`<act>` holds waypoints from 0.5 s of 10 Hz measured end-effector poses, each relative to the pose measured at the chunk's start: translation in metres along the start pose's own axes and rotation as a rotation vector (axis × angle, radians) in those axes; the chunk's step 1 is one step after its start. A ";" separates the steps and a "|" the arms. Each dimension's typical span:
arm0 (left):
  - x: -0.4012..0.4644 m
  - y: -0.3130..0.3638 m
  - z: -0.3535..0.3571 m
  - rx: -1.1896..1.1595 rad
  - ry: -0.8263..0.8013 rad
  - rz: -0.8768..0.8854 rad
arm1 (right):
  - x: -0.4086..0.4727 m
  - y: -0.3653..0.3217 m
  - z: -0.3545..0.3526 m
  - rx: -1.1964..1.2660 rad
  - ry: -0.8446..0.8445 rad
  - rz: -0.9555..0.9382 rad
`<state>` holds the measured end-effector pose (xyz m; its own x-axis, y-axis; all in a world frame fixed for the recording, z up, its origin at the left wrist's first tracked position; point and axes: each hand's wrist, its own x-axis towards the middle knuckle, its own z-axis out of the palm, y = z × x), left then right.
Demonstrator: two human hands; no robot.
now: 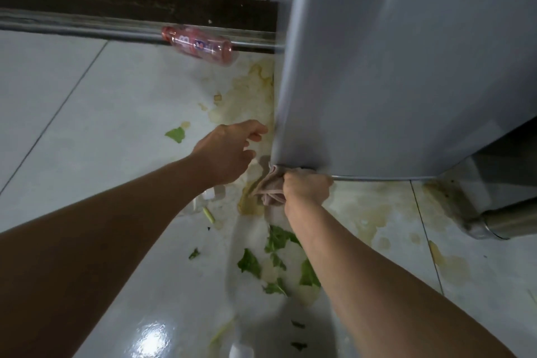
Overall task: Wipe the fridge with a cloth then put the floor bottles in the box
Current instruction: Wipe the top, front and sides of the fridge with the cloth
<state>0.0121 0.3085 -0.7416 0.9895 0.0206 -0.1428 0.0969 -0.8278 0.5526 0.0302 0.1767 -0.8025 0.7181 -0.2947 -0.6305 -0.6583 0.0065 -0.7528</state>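
A: Where the grey fridge (406, 67) door ends at its lower left corner, the right hand (305, 187) is clenched around a bunched pinkish cloth (268, 190), pressing it to the door's bottom edge. Cloth hangs left of and below the fist.

B: Left hand?

A: Left hand (229, 151) hovers just left of that corner, near the door's edge, fingers loosely curled, grasping nothing. Apart from the cloth.

B: Bottles?

A: One pink transparent bottle (199, 45) lies on its side far back, against a metal door track (87, 27), just left of the fridge. A clear bottle (207, 197) seems to lie on the tiles below the left wrist; mostly hidden by the arm, so hard to be sure.

B: Floor condition?

A: White tiled floor (72, 110) has yellowish stains (247, 93) along the fridge's left side and beneath the door. Green leaf scraps (279, 264) lie near, under the right forearm; one more piece (176, 134) sits left of the left hand. A steel cylinder (508, 219) lies at far right, beside the fridge base.
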 end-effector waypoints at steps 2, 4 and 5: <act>-0.012 -0.019 -0.012 0.013 0.008 -0.066 | -0.010 0.016 0.039 -0.060 0.007 -0.066; -0.029 -0.027 -0.036 -0.020 0.042 -0.148 | -0.032 0.016 0.033 -0.224 -0.121 -0.162; -0.050 -0.018 -0.053 -0.012 0.010 -0.199 | -0.051 0.000 0.008 -0.320 -0.123 -0.237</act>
<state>-0.0338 0.3526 -0.7007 0.9517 0.1887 -0.2421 0.2919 -0.8002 0.5239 -0.0052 0.1992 -0.7717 0.8671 -0.1359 -0.4793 -0.4946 -0.3508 -0.7952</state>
